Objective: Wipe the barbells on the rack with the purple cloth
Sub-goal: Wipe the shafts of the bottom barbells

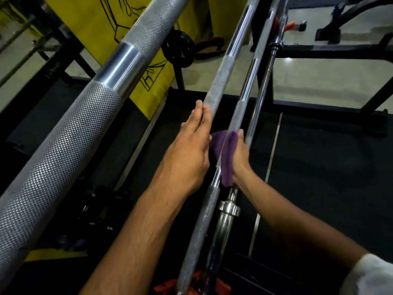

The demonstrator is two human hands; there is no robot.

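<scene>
Several steel barbells run away from me on the rack. A thick knurled bar [70, 133] crosses the left of the view, close to the camera. In the middle lies a thinner knurled barbell [217, 90], with two more bars [253, 90] just to its right. My right hand [240, 156] holds the purple cloth [226, 158] wrapped around a bar beside the middle one. My left hand [189, 150] rests flat, fingers straight and together, against the left side of the middle barbell, touching the cloth's edge.
A yellow panel [110, 22] with black drawing stands behind the bars on the left. A black weight plate [179, 48] leans near it. Black rack frame members [331, 52] cross at the upper right above dark rubber flooring. Something red [197, 282] sits at the bars' near end.
</scene>
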